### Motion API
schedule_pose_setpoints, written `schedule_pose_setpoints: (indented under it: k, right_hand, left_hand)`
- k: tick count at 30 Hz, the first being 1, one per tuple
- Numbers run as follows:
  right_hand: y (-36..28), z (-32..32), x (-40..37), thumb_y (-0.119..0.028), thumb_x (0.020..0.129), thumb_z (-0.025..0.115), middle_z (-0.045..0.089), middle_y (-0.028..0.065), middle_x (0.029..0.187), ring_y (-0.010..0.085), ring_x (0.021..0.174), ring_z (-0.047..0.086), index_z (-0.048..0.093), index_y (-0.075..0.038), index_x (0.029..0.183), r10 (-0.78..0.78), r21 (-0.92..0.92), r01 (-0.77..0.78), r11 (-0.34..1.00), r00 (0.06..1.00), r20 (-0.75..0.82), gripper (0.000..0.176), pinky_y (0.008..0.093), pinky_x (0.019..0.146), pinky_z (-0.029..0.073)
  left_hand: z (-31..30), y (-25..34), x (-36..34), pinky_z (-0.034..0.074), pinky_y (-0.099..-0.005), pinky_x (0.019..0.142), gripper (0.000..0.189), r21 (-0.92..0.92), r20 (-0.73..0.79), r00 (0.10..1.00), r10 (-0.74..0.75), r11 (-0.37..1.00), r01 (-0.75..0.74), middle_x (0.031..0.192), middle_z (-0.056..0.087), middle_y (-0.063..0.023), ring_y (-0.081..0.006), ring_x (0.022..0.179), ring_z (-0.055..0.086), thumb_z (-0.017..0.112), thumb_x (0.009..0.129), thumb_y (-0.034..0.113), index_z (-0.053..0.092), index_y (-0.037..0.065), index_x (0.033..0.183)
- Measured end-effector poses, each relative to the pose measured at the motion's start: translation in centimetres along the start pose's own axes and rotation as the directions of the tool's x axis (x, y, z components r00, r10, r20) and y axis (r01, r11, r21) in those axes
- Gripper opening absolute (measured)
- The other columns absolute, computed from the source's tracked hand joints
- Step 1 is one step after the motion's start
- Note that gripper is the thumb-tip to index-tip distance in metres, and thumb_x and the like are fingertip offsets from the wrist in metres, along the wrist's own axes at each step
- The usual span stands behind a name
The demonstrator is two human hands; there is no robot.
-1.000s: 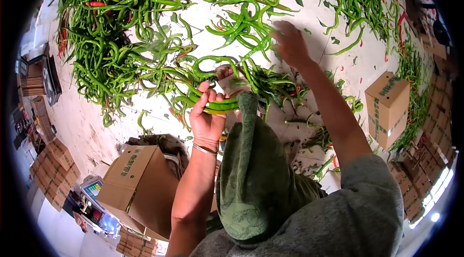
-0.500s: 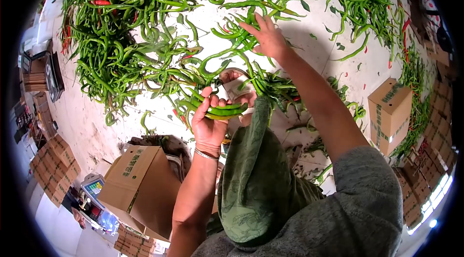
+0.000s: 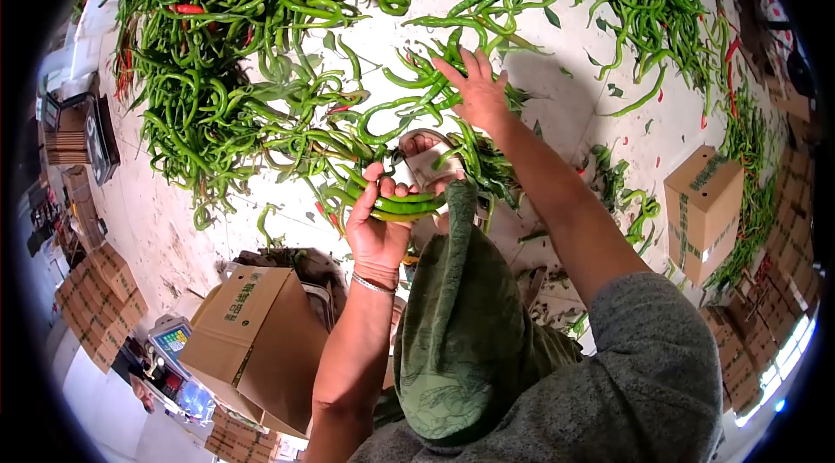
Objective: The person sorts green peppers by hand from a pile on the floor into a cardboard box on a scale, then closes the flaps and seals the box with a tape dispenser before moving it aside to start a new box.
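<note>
Closed around glossy, elongated green peppers (image 3: 407, 208), the left hand (image 3: 380, 232) holds them crosswise — long axes left to right. Open, the right hand (image 3: 481, 97) spreads over curved green chillies (image 3: 409, 81).

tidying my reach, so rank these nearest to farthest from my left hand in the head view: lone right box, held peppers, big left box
1. held peppers, in the left hand
2. big left box, left, beside the forearm
3. lone right box, on the floor, right

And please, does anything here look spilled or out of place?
A red pepper stands out in the green pile at upper left, and loose leaves and brown dirt litter the pale floor. I see no clear damage.
</note>
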State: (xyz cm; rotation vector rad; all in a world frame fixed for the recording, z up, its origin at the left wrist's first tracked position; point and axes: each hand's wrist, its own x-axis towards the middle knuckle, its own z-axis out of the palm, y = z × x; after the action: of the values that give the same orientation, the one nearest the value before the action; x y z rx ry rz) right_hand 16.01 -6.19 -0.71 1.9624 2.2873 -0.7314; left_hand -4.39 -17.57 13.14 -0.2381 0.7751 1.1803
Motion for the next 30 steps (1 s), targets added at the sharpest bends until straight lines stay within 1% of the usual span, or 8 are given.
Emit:
schedule_pose_setpoints:
  k: [7,14,20,21,24,26,28,30]
  right_hand:
    - [2.0,-0.6,0.5,-0.010,0.067,0.068,0.042,0.0074,0.116,0.0270,0.111,0.038,0.028,-0.034,0.138,-0.179,-0.018,0.178,0.984,0.983,-0.048,0.085,0.0528,0.080,0.041]
    - [1.8,0.1,-0.3,-0.008,0.068,0.068,0.044,0.0072,0.112,0.0271,0.111,0.039,0.031,-0.032,0.137,-0.135,0.061,0.136,0.989,0.991,-0.022,0.082,0.0538,0.087,0.035]
    - [2.8,-2.8,0.6,-0.012,0.072,0.066,0.045,0.0056,0.119,0.0258,0.121,0.035,0.033,-0.031,0.137,-0.172,0.214,0.131,0.968,0.968,0.182,0.075,0.0592,0.092,0.028]
    - [3.1,-3.4,1.1,-0.015,0.076,0.063,0.051,0.0066,0.113,0.0263,0.110,0.046,0.042,-0.027,0.132,-0.210,0.353,0.161,0.922,0.972,0.107,0.061,0.0519,0.094,0.033]
    - [3.3,-5.6,1.7,-0.017,0.079,0.059,0.059,0.0098,0.103,0.0267,0.092,0.057,0.049,-0.019,0.126,0.038,0.678,-0.107,0.727,0.992,0.116,0.049,0.0383,0.092,0.041]
    - [4.8,-4.8,3.0,-0.016,0.083,0.053,0.064,0.0123,0.097,0.0186,0.081,0.061,0.050,-0.008,0.121,0.050,0.460,0.078,0.884,0.964,-0.260,0.039,0.0285,0.079,0.047]
    - [4.8,-8.2,2.6,-0.015,0.083,0.053,0.063,0.0133,0.098,0.0164,0.080,0.061,0.043,-0.003,0.124,0.168,0.953,0.144,0.265,0.967,-0.193,0.044,0.0283,0.075,0.048]
    - [4.6,-11.0,1.8,-0.015,0.085,0.051,0.062,0.0147,0.099,0.0172,0.080,0.061,0.036,0.000,0.128,0.187,0.978,0.094,0.188,0.974,-0.129,0.048,0.0285,0.074,0.048]
  left_hand:
    - [-0.4,-0.2,-0.1,0.041,-0.0398,0.091,0.028,-0.018,-0.012,1.000,0.004,1.000,-0.004,0.079,0.055,-0.0009,-0.0197,0.082,0.054,0.056,0.085,0.018,0.054,0.009,0.111]
    - [-0.4,0.0,0.0,0.041,-0.0405,0.092,0.028,0.002,-0.045,0.999,0.005,1.000,-0.005,0.079,0.055,-0.0009,-0.0203,0.082,0.055,0.056,0.085,0.018,0.054,0.009,0.111]
    - [-0.6,0.0,0.0,0.042,-0.0405,0.091,0.028,-0.011,-0.047,0.999,0.012,1.000,-0.012,0.080,0.056,-0.0012,-0.0208,0.082,0.055,0.057,0.084,0.017,0.055,0.009,0.111]
    - [-0.6,0.0,0.0,0.042,-0.0404,0.090,0.028,-0.014,-0.050,0.999,0.007,1.000,-0.007,0.080,0.056,-0.0012,-0.0208,0.082,0.055,0.057,0.084,0.017,0.055,0.009,0.110]
    - [-0.6,-0.3,0.1,0.042,-0.0403,0.090,0.028,-0.010,-0.033,0.999,0.007,1.000,-0.007,0.080,0.057,-0.0015,-0.0208,0.081,0.055,0.057,0.084,0.017,0.055,0.009,0.110]
    - [-0.6,-0.4,0.0,0.042,-0.0402,0.090,0.028,-0.006,-0.033,0.999,0.008,1.000,-0.009,0.080,0.057,-0.0015,-0.0207,0.081,0.055,0.057,0.084,0.017,0.055,0.009,0.110]
    - [-0.6,-0.4,0.0,0.042,-0.0402,0.090,0.027,-0.009,-0.058,0.998,0.006,1.000,-0.007,0.080,0.057,-0.0015,-0.0205,0.081,0.055,0.057,0.084,0.018,0.055,0.009,0.110]
    - [-0.6,-0.3,0.1,0.041,-0.0400,0.091,0.027,-0.014,-0.022,1.000,0.001,1.000,-0.001,0.079,0.056,-0.0010,-0.0197,0.081,0.055,0.056,0.085,0.018,0.055,0.008,0.110]
